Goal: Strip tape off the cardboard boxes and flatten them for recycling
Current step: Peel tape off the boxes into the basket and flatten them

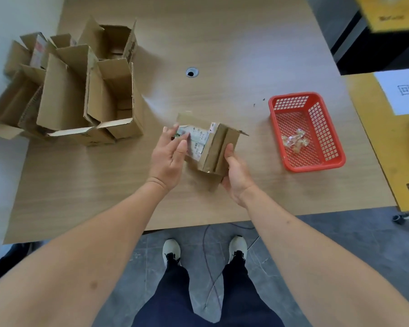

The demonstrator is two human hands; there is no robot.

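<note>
A small cardboard box (214, 147) with white printed labels on its upper face and a strip of shiny tape along its near side sits tilted above the table's middle. My right hand (234, 172) grips its near right corner, thumb on the taped side. My left hand (169, 156) lies against the box's left end, fingers straight over the label. A pile of opened cardboard boxes (80, 90) with raised flaps stands at the table's left.
A red plastic basket (335, 156) holding crumpled clear tape (294, 141) sits to the right on the wooden table (222, 55). A round cable hole (191, 72) is at mid-table. Yellow flat cartons (376, 138) with a white sheet lie at the far right. My shoes stand on the grey floor below.
</note>
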